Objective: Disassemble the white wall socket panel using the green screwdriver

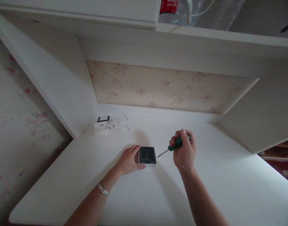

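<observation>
My left hand [129, 160] grips a small square box [147, 155] by its left side, thumb in front and fingers behind. The box has white sides and a dark face turned upward, like a wall socket or switch unit; its exact kind is unclear. My right hand [185, 150] is wrapped round the green handle of a screwdriver [178, 143]. The metal shaft points down and left, and its tip is just right of the box, seemingly apart from it.
At the back left of the white desk [219, 188] lie a white box [100, 127], a dark frame [103, 118], a white frame [123, 119] and several small pieces. Side panels bound the desk. An overhead shelf [228, 35] holds clear plastic bottles [226, 14].
</observation>
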Tool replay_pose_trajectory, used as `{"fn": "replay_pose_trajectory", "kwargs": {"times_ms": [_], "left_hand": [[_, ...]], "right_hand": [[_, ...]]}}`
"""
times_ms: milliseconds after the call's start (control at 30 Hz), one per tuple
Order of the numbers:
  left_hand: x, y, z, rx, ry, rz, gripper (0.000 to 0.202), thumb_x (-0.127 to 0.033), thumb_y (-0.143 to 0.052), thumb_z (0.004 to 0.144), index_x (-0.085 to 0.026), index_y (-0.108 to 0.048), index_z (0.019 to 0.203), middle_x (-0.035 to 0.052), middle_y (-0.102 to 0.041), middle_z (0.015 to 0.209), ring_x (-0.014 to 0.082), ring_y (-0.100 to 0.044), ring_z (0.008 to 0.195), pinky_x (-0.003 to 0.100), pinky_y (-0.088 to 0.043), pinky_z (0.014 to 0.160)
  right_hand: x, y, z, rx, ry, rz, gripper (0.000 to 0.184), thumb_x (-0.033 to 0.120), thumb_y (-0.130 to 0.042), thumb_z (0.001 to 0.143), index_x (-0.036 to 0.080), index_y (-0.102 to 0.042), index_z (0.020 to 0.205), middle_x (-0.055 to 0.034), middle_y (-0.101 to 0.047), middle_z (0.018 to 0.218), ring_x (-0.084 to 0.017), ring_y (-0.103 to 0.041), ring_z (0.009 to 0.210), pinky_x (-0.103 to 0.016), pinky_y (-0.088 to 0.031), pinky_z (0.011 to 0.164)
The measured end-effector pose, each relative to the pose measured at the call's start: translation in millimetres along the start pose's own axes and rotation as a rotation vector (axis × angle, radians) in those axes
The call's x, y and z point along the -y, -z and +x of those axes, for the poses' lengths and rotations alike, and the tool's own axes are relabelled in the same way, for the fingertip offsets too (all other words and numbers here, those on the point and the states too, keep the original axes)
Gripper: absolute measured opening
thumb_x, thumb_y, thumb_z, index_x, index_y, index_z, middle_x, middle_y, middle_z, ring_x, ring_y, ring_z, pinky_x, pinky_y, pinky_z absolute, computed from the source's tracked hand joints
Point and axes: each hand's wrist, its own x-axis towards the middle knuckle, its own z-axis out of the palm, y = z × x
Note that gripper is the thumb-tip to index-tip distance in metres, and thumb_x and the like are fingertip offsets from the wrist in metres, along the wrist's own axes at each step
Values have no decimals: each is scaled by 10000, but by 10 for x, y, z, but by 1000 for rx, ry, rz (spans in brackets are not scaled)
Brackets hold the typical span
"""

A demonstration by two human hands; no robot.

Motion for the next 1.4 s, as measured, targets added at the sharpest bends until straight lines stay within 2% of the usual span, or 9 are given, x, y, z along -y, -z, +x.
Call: {"fn": "replay_pose_trajectory", "kwargs": {"times_ms": [100,200,700,833,933,1033,1133,1267,1400], "left_hand": [[14,-3,11,12,-3,6,883,-499,-784,602,-258,-395,1357,86,-474,1369,304,-458,1220,428,-345,1031],[17,-1,15,13,2,0,895,-493,-791,596,-259,-393,1363,89,-475,1369,309,-457,1221,429,-342,1030],[57,-8,4,20,-29,-15,886,-480,-793,597,-262,-390,1355,76,-492,1341,299,-468,1206,436,-340,1038],[46,68,19,53,-28,-110,958,-486,-819,552,-213,-398,1368,121,-407,1397,321,-382,1286,458,-307,1082],[-124,283,132,-58,-66,-295,806,-472,-750,678,-201,-416,1360,129,-383,1398,289,-356,1309,430,-314,1094],[-458,592,350,-175,-165,-502,480,-396,-637,824,-235,-516,1260,92,-507,1261,222,-525,1132,389,-423,999],[-777,826,573,-127,-244,-590,258,-353,-567,883,-208,-613,1091,70,-599,1081,184,-596,957,350,-489,876],[-921,845,712,-105,-278,-723,396,-316,-618,852,-211,-512,1218,98,-551,1202,211,-565,1050,338,-506,848],[-870,733,707,-100,-359,-705,617,-257,-597,864,-249,-311,1410,98,-348,1457,249,-345,1338,412,-318,1096]], "right_hand": [[-50,-123,11,74,-44,16,352,472,-556,848,182,-501,657,53,-465,598,-53,-403,395,-181,-264,335],[-131,-202,27,120,-71,52,379,462,-542,858,172,-506,615,48,-453,550,-55,-386,373,-185,-243,319],[-316,-333,-2,234,-79,-80,352,434,-578,837,179,-487,613,51,-472,520,-57,-389,375,-192,-262,333],[-303,-344,-23,267,-71,-139,366,463,-555,853,177,-503,632,47,-484,530,-58,-401,384,-193,-280,351],[-294,-349,-26,278,-65,-172,386,494,-535,861,178,-508,641,47,-483,535,-57,-402,389,-194,-287,362],[-250,-379,-29,307,-65,-166,403,525,-486,879,183,-519,669,42,-487,546,-66,-408,403,-202,-309,380],[-174,-454,-33,353,-59,-110,396,539,-421,905,198,-543,744,30,-510,623,-84,-458,483,-210,-378,446],[-123,-566,-21,433,-57,-71,359,539,-386,919,230,-529,808,8,-516,795,-123,-529,739,-241,-478,652],[-168,-608,12,472,11,-260,383,555,-299,940,247,-525,910,-10,-516,879,-143,-518,836,-266,-490,743]]}}
